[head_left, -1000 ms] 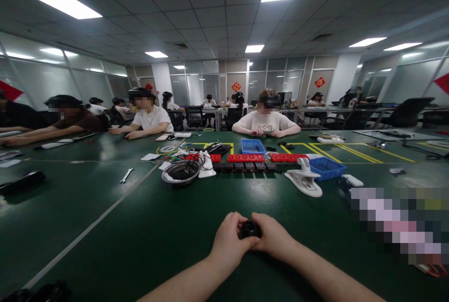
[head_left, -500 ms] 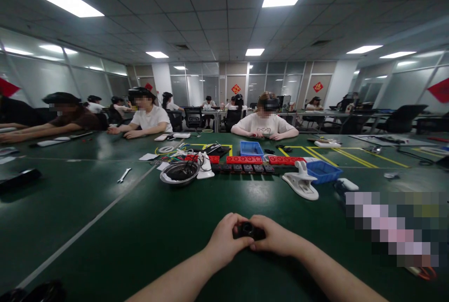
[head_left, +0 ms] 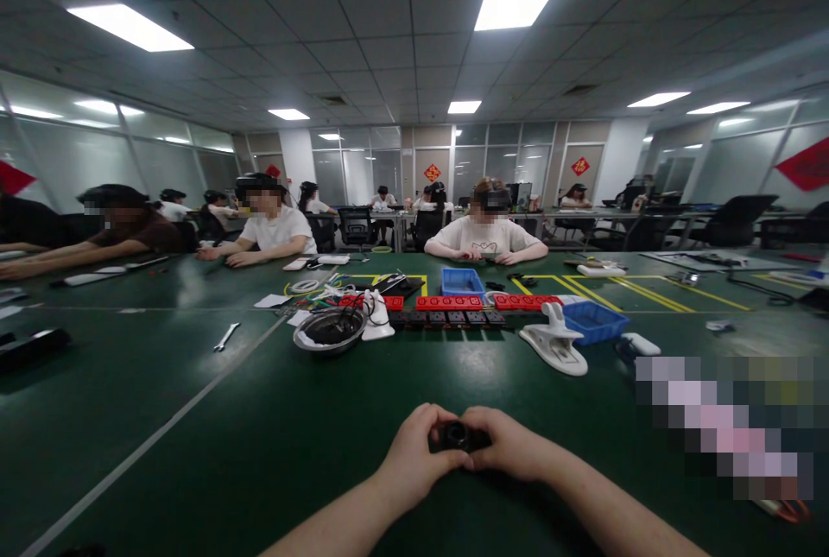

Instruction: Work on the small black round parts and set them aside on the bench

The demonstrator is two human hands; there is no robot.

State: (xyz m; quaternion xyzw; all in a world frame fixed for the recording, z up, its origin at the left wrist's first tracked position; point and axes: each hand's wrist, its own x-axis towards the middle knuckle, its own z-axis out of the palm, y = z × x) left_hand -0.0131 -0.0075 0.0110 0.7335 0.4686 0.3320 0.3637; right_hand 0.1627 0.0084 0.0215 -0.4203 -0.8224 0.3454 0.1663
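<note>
Between my two hands is a small black part (head_left: 457, 433) with a round opening facing me; its exact kind is unclear. My left hand (head_left: 420, 451) grips it from the left, thumb across the near side. From the other side my right hand (head_left: 507, 443) holds it, its thumb close to the left one. The fingers cover much of the part. Both hands are low over the green table (head_left: 311, 453), at its near side.
Ahead lie red socket strips (head_left: 449, 302), a metal bowl (head_left: 329, 348) with black contents, a white clip stand (head_left: 555, 341) and blue trays (head_left: 594, 321). A wrench (head_left: 226, 338) lies left. Across the table sits a person (head_left: 487, 233); others sit farther left.
The view has tilted slightly, so the scene sits a little lower. My hands stay around the black part with hardly any visible movement.
</note>
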